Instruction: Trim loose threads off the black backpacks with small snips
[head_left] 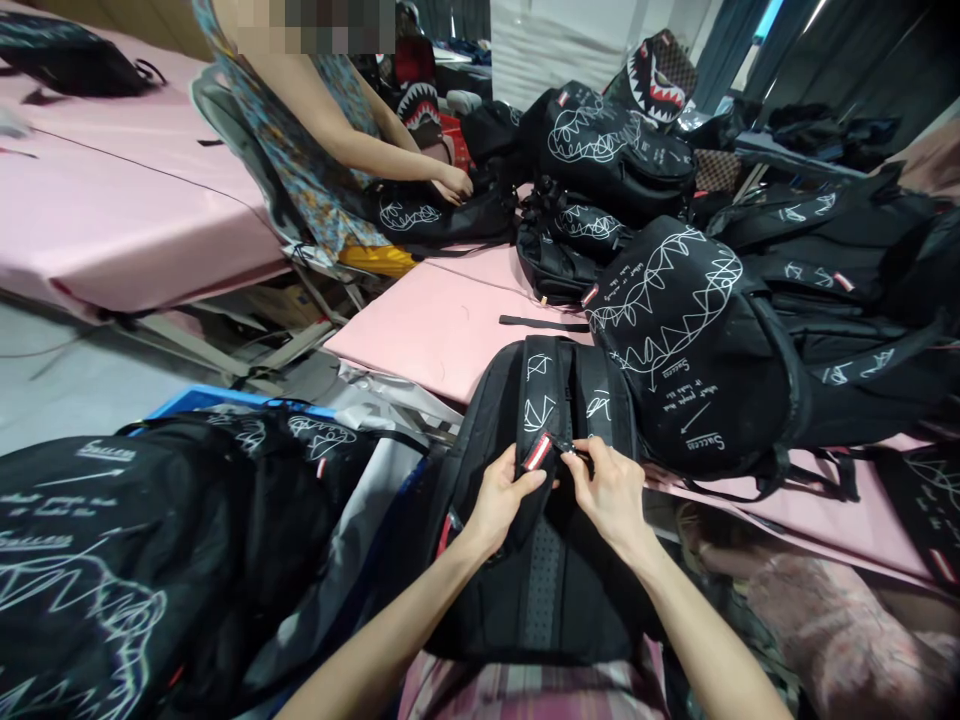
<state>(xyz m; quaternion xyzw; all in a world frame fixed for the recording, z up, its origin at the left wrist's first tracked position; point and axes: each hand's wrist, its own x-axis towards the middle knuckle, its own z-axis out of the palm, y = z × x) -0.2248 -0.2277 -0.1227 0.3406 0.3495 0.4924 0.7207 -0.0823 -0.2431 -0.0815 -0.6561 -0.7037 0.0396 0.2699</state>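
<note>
A black backpack (585, 595) rests on my lap against the table edge, its back panel and shoulder straps facing up. White scribble marks run along the left shoulder strap (540, 385). My left hand (496, 505) is closed around the lower part of that strap, thumb beside a red-and-white label (538, 452). Close by on the right, my right hand (611, 490) pinches a small black piece at the strap with thumb and forefinger; its exact kind is partly hidden by the fingers.
Finished-looking black backpacks (675, 340) crowd the pink table (427, 325) on the right. More bags (172, 510) fill a blue-rimmed container (240, 397) at left. Across the table, a seated person's hands (454, 183) work on another black bag (420, 215). A loose black strip (540, 322) lies ahead.
</note>
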